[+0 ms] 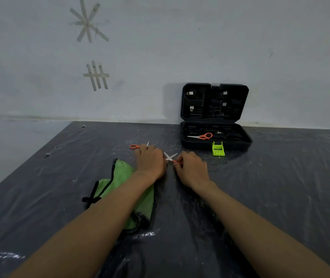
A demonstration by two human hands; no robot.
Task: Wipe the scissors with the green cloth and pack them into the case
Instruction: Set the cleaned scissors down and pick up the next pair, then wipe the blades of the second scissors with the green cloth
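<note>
Right hand pinches the open scissors by an orange handle, left of the case; left hand covers a second pair — grip unclear. Light, stiff, sharp-bladed — hold by handles. Green cloth lies farther left.

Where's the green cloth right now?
Head view, left of centre: the green cloth lies on the table under the left forearm, beside the left hand.

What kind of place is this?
Probably a simple work corner rather than a living space: a table covered in dark plastic sheeting, an open black tool case leaning against a bare wall, and strips of tape stuck on that wall.
</note>
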